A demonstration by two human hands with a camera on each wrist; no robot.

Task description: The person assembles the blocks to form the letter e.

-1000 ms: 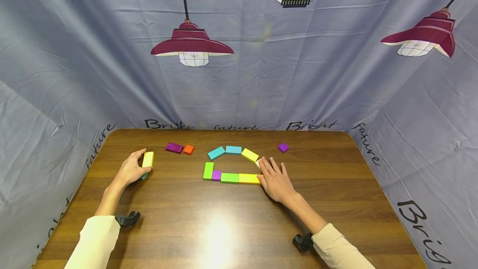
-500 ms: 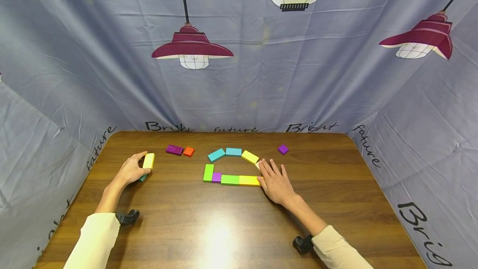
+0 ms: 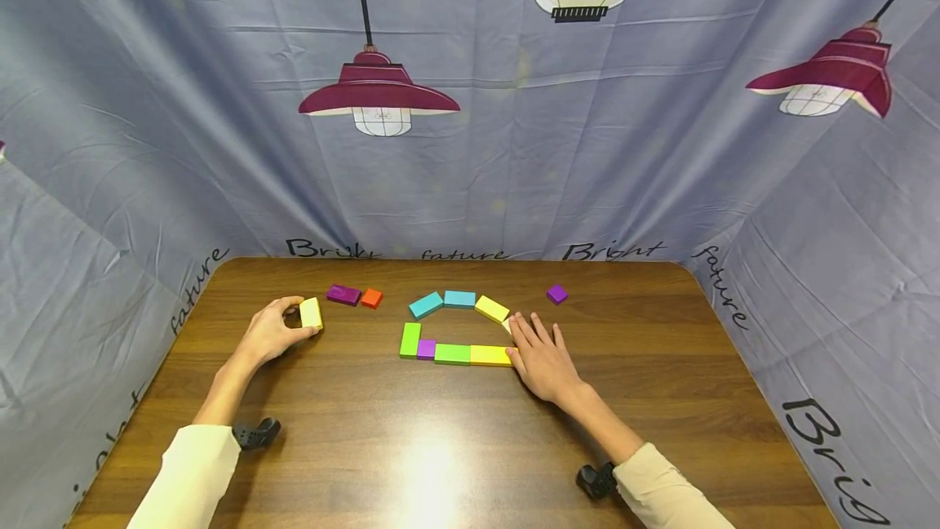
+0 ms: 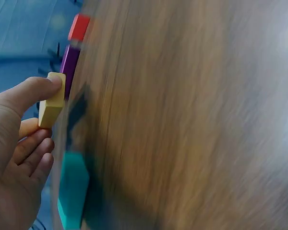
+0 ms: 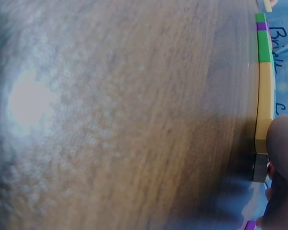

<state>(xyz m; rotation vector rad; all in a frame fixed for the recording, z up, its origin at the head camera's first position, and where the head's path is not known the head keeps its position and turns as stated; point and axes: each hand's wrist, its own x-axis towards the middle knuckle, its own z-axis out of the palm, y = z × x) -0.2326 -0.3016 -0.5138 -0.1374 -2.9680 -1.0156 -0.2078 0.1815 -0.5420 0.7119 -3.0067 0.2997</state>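
Between its thumb and fingers my left hand (image 3: pixel 266 335) pinches a pale yellow block (image 3: pixel 312 313). In the left wrist view that block (image 4: pixel 53 100) is held above the table, with a teal block (image 4: pixel 73 189) lying below the hand. My right hand (image 3: pixel 545 362) lies with extended fingers over the right end of a loop of blocks. That loop has a yellow block (image 3: pixel 490 356), green block (image 3: pixel 452 354), purple block (image 3: pixel 427 349), upright green block (image 3: pixel 410 340), two blue blocks (image 3: pixel 459 300) and an angled yellow block (image 3: pixel 492 308). A whitish block (image 3: pixel 507 325) is partly hidden by the right fingers.
A dark purple block (image 3: pixel 343 295) and an orange block (image 3: pixel 371 298) lie right of the left hand, towards the back. Another purple block (image 3: pixel 556 294) sits beyond the right hand. Printed curtains enclose the wooden table (image 3: pixel 352 431) at the back and sides.
My left hand has lifted the pale yellow block off the teal block and carried it to the right. My right hand has stayed in place on the loop.
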